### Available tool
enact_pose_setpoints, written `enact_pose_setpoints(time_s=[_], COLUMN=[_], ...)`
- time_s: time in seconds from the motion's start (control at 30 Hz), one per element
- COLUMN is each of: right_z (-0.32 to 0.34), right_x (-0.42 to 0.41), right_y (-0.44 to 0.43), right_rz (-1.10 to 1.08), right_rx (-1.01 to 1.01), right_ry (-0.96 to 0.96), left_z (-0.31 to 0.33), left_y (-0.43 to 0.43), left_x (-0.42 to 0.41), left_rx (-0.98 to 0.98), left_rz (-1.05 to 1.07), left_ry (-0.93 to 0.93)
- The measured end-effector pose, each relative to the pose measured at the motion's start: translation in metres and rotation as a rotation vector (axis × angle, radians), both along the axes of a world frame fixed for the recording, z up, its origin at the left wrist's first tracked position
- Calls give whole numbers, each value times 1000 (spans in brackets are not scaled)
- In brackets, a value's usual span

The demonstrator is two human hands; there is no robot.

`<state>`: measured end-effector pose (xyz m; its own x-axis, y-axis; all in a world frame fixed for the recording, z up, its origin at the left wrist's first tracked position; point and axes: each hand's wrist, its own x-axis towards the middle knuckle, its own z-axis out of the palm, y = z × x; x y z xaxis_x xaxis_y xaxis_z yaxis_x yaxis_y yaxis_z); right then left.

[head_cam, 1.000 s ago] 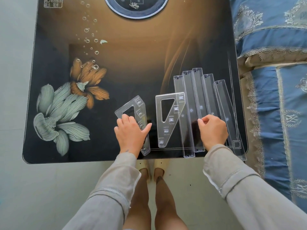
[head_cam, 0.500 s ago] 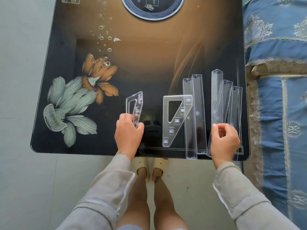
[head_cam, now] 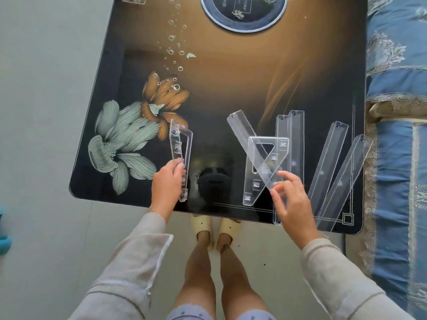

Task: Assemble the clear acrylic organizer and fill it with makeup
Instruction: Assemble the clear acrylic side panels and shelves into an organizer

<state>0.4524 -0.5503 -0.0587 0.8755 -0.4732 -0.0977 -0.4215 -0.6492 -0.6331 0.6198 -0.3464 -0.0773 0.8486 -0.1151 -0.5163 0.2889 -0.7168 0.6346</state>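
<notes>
Table point(head_cam: 231, 88): dark glass, flower print.
Left hand point(head_cam: 166, 183): fingers curled around clear side panel point(head_cam: 181, 153), tilted up on edge.
Right hand point(head_cam: 293, 199): pinching clear strip point(head_cam: 249, 139), slanted over flat panel point(head_cam: 251, 190).
Spare strips point(head_cam: 330, 169): lying flat, table's right side.

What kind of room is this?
Probably a room in someone's home, maybe a bedroom: a glossy table printed with flowers stands beside what looks like blue embroidered bedding, and the person wears soft slippers.
</notes>
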Motion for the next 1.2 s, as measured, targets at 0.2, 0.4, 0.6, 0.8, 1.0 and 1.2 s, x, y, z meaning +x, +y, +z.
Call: enact_pose_setpoints(time_s=[0.2,0.4,0.6,0.8,1.0,1.2], right_z=[1,1,-2,-4,-7,-12], right_x=[3,12,23,24,20,18], right_y=[-9,-10,-4,-4,0,2], right_rz=[435,570,627,608,616,613], right_rx=[-228,-325,-334,-330,-337,-376], right_ry=[39,43,34,42,48,28], left_z=[3,3,6,7,7,6], left_y=[6,6,6,5,5,5], left_x=[7,11,14,15,15,11], left_rx=[-87,-90,-39,-18,-7,38], left_rz=[95,117,36,26,6,-49], left_ry=[39,63,33,-6,-15,-24])
